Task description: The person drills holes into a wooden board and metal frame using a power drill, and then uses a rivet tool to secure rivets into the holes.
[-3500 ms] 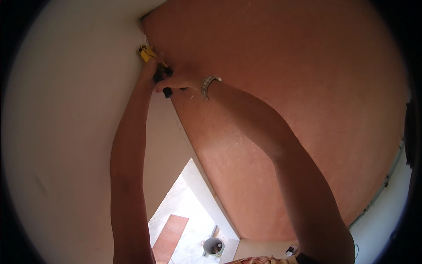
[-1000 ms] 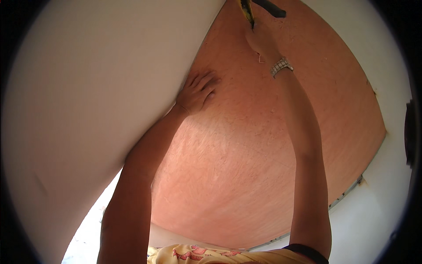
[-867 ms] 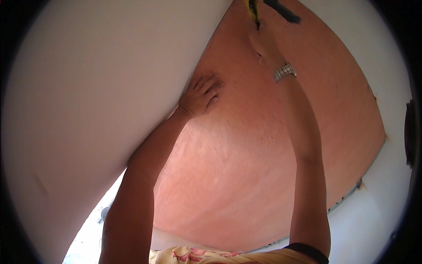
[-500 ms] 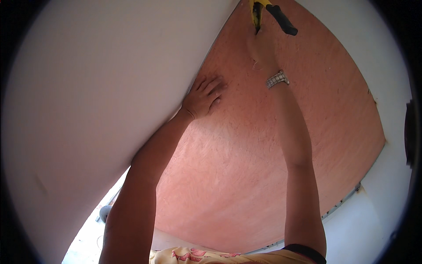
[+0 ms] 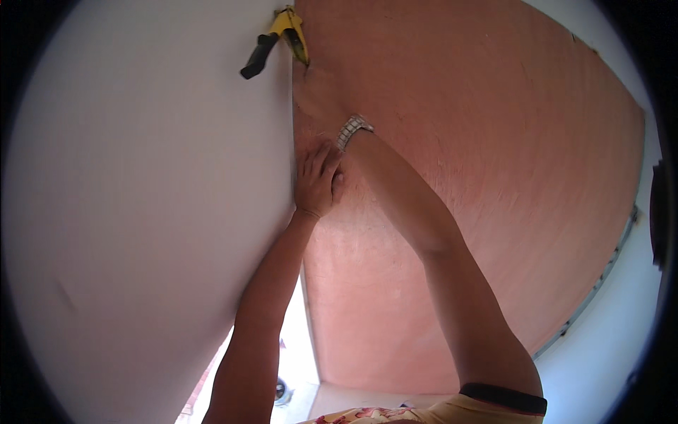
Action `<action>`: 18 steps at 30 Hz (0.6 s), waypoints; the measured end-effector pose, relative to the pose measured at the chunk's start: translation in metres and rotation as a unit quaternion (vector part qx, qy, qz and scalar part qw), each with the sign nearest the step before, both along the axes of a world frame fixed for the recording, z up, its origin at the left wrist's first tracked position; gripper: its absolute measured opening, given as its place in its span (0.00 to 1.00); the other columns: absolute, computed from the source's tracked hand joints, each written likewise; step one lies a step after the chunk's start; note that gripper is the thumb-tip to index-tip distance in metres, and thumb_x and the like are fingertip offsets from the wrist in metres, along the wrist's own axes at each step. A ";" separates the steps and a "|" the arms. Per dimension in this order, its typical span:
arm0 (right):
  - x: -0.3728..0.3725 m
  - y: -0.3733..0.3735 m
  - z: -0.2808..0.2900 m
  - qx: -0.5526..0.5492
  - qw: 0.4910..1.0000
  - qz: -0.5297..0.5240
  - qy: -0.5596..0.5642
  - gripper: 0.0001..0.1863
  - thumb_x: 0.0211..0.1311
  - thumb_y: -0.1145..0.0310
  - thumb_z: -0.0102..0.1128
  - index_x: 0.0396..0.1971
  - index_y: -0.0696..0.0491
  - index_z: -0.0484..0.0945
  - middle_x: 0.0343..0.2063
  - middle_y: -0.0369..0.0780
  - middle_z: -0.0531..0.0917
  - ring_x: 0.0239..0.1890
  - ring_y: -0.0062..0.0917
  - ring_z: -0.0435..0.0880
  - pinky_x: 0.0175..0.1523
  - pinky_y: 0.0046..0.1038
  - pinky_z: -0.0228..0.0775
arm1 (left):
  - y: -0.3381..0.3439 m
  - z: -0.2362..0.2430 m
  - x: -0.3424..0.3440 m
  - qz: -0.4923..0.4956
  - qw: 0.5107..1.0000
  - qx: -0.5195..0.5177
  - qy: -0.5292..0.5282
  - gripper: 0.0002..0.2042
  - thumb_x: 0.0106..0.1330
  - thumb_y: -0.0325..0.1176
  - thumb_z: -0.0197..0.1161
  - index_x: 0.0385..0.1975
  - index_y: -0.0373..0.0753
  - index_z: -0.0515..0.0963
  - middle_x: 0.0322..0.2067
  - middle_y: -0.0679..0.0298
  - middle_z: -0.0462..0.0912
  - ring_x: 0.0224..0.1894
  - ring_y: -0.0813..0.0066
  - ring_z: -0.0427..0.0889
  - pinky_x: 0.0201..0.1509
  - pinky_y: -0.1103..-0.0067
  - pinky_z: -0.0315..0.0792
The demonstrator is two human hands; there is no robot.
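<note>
A broad reddish-brown panel [image 5: 395,318] spreads before me, its left edge meeting a pale, smooth surface [image 5: 155,177]. Against the panel near that edge, my left hand [image 5: 318,185] lies with its fingers stretched out, holding nothing. Further up, my right hand [image 5: 323,99] reaches across to the same edge, a light metal watch [image 5: 352,131] on its wrist. It holds a yellow hand tool [image 5: 291,27] with a black handle [image 5: 258,56] that sticks out over the pale surface. The exact kind of tool does not show, and the right fingers are blurred against the panel.
Along the panel's lower right runs a grey edge strip [image 5: 600,279], with a white-blue surface [image 5: 600,339] beyond. Beside my left forearm, a bright gap shows a small dark round object [image 5: 281,390] below. The pale surface takes up the left side.
The view has turned, so the panel's left edge now stands nearly upright. My right hand has moved left with the tool, whose handle now points down-left. My left hand remains flat by the edge.
</note>
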State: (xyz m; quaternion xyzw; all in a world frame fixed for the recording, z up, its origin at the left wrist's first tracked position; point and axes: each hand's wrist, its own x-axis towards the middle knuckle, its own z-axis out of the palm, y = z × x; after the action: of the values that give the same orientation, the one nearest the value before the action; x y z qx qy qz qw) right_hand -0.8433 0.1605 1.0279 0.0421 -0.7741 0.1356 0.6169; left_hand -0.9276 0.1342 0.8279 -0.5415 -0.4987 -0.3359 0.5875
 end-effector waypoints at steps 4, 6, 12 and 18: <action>0.012 0.003 -0.004 -0.038 0.995 0.071 0.062 0.26 0.76 0.58 0.45 0.31 0.68 0.79 0.25 0.63 0.81 0.36 0.56 0.84 0.45 0.51 0.75 | 0.010 0.002 0.012 0.033 0.999 0.002 0.018 0.22 0.68 0.39 0.54 0.61 0.41 0.72 0.67 0.50 0.67 0.69 0.46 0.65 0.73 0.48 0.56; 0.011 0.021 -0.003 -0.043 0.993 0.079 0.077 0.24 0.75 0.58 0.46 0.33 0.68 0.79 0.26 0.62 0.81 0.35 0.56 0.84 0.44 0.51 0.75 | 0.026 -0.003 0.018 0.016 0.999 0.009 0.026 0.21 0.69 0.39 0.53 0.60 0.40 0.72 0.66 0.49 0.67 0.69 0.45 0.66 0.73 0.47 0.56; 0.006 0.026 -0.023 -0.040 0.990 0.087 0.107 0.21 0.73 0.60 0.49 0.34 0.66 0.80 0.25 0.60 0.82 0.31 0.55 0.85 0.41 0.49 0.77 | 0.030 -0.014 0.024 0.012 0.998 0.027 0.050 0.19 0.69 0.38 0.52 0.57 0.38 0.72 0.62 0.46 0.69 0.67 0.41 0.67 0.72 0.46 0.57; -0.032 -0.005 -0.029 -0.088 0.986 0.103 0.094 0.20 0.72 0.60 0.49 0.34 0.64 0.81 0.24 0.59 0.82 0.29 0.53 0.85 0.40 0.47 0.77 | 0.001 -0.024 -0.003 0.003 0.998 0.029 0.046 0.20 0.69 0.38 0.53 0.57 0.36 0.73 0.62 0.45 0.70 0.67 0.41 0.67 0.71 0.46 0.57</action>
State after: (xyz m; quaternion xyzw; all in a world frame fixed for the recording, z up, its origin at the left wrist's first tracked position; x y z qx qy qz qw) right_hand -0.8752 0.1556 0.9985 0.0800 -0.6890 0.2612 0.6713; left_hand -0.9309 0.1351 0.8041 -0.5374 -0.4627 -0.3229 0.6268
